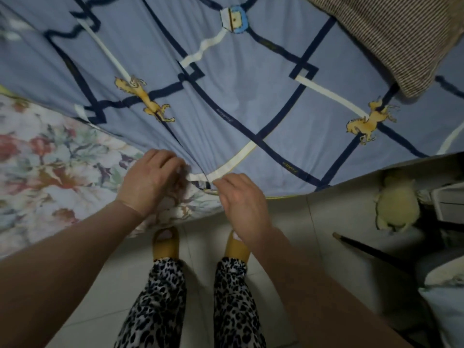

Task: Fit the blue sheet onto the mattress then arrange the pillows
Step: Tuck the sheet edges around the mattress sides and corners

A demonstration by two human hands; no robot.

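The blue sheet (241, 96), printed with navy and white bands and yellow horses, lies spread over most of the bed. The floral mattress cover (50, 167) shows bare at the left and along the near edge. My left hand (150, 182) pinches the sheet's gathered edge at the near side of the bed. Just to its right, my right hand (241, 199) grips the same hem, and the cloth is bunched into folds between the two hands. A brown striped pillow (391, 36) rests on the sheet at the top right.
I stand on pale floor tiles (301, 247) in yellow slippers, close against the bed's edge. A yellowish soft toy (396, 204) lies on the floor at the right, beside a dark stick (371, 252) and white furniture (449, 202).
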